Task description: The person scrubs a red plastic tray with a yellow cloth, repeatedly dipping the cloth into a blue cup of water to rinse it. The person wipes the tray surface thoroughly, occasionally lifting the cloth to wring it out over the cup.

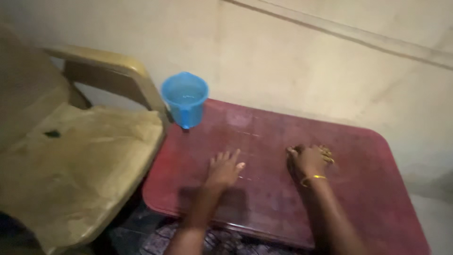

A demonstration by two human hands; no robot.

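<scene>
My left hand lies flat on the dark red plastic table, fingers spread, holding nothing. To its right, my right hand presses on the tabletop with the fingers curled around a small yellowish-gold wad, possibly a scrubber; a gold bangle sits on that wrist. A blue plastic mug with water in it stands at the table's far left corner, apart from both hands.
A beige plastic armchair stands against the table's left edge. A pale wall runs right behind the table. Dark patterned floor shows below the near edge.
</scene>
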